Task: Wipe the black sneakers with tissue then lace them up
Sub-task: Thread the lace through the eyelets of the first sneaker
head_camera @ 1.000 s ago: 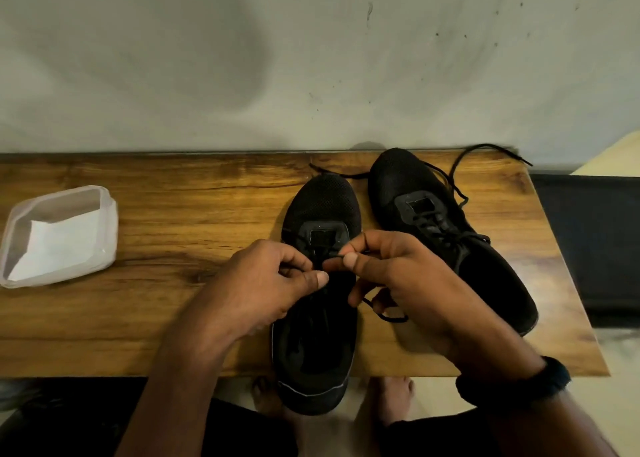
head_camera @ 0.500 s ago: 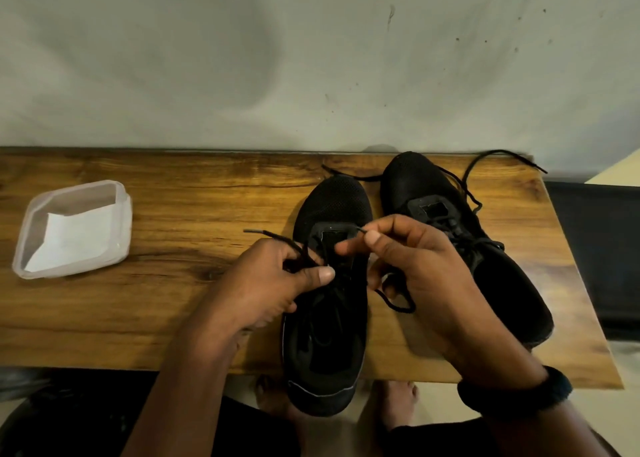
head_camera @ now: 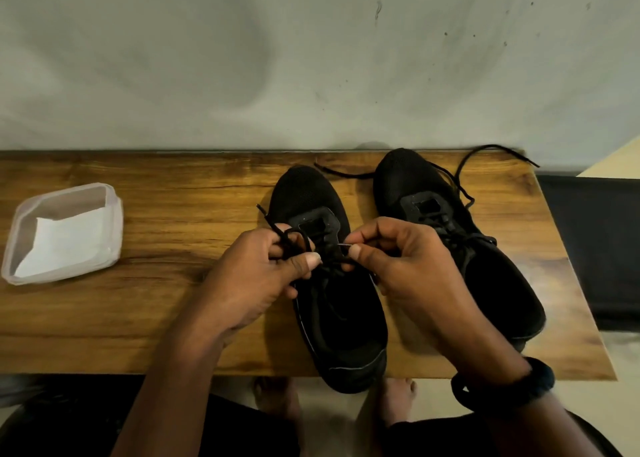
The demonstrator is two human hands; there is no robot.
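Two black sneakers stand toes-to-wall on the wooden worktop; the near sneaker has its heel overhanging the front edge, the far sneaker sits just beside it to the right, its lace ends trailing loose on the wood; the left hand is closed around a loop of the near sneaker's lace; the right hand pinches the other lace end between thumb and forefinger; a clear container holding white tissue rests well apart at the left.
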